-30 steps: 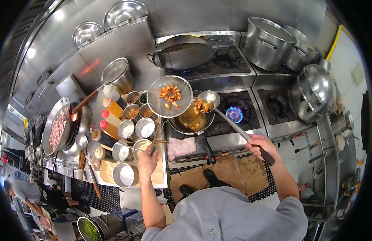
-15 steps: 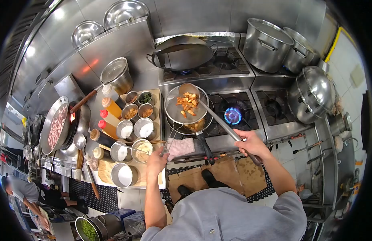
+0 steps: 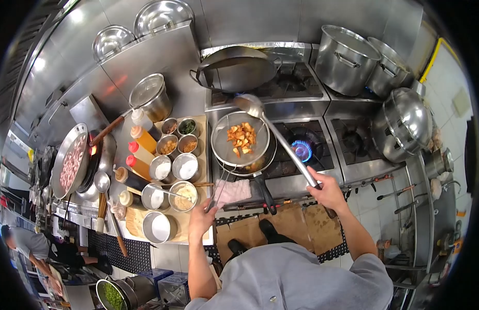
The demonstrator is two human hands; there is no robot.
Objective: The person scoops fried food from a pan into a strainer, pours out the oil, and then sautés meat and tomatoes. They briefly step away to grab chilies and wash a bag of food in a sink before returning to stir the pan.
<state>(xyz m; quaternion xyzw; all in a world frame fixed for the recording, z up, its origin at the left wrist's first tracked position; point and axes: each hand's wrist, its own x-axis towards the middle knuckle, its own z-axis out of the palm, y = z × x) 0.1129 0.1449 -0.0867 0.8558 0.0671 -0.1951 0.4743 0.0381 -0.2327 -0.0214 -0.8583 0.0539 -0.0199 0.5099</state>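
My left hand (image 3: 201, 219) is closed on the wire handle of a mesh strainer (image 3: 222, 143). Browned food pieces (image 3: 241, 137) lie in the strainer, which is over a black-handled pan (image 3: 261, 168) on the stove. Some food shows in the pan below the mesh. My right hand (image 3: 326, 192) grips the long handle of a metal ladle (image 3: 255, 109), whose bowl is raised at the strainer's far edge. A pink cloth (image 3: 234, 191) lies beside my left hand.
A lit burner (image 3: 301, 151) is right of the pan. Behind is a wok (image 3: 234, 72); large pots (image 3: 345, 70) are back right. Left are squeeze bottles (image 3: 143, 138), metal cups (image 3: 160, 226) and a pan of meat (image 3: 71, 165). A co-worker (image 3: 30, 243) bends at far left.
The ladle bowl has lifted out of the strainer toward the back. My right hand has moved slightly right, and the food pieces sit more gathered in the mesh.
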